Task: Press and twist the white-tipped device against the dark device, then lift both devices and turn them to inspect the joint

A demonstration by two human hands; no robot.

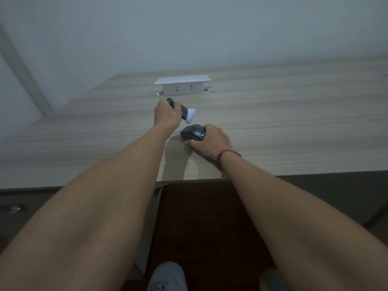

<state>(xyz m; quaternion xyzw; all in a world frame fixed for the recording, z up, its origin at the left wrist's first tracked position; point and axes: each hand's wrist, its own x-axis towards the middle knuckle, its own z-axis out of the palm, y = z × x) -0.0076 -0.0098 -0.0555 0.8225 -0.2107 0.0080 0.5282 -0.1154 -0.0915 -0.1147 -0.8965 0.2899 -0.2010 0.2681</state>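
Here I see both arms stretched out over the pale wood-grain desk, the hands working close together near its middle. My left hand is wrapped around the dark handle of a small brush, fingers curled tight on it, with the handle's black end poking out above the knuckles and the white bristle head splaying out to the right and slightly down. The bristles hang just above and beside the black computer mouse, though I cannot tell whether they touch it. My right hand grips that mouse from the right side, fingers curved over its far edge and the thumb low by the desk surface; the mouse appears tipped up on its side, pale lettering showing near the fingers. A red string bracelet circles the right wrist. Beyond the hands, a white pop-up socket box stands raised from the desk with its lid up and two outlets facing me. Below the desk edge lies dark reddish floor, and a grey shoe shows at the bottom.
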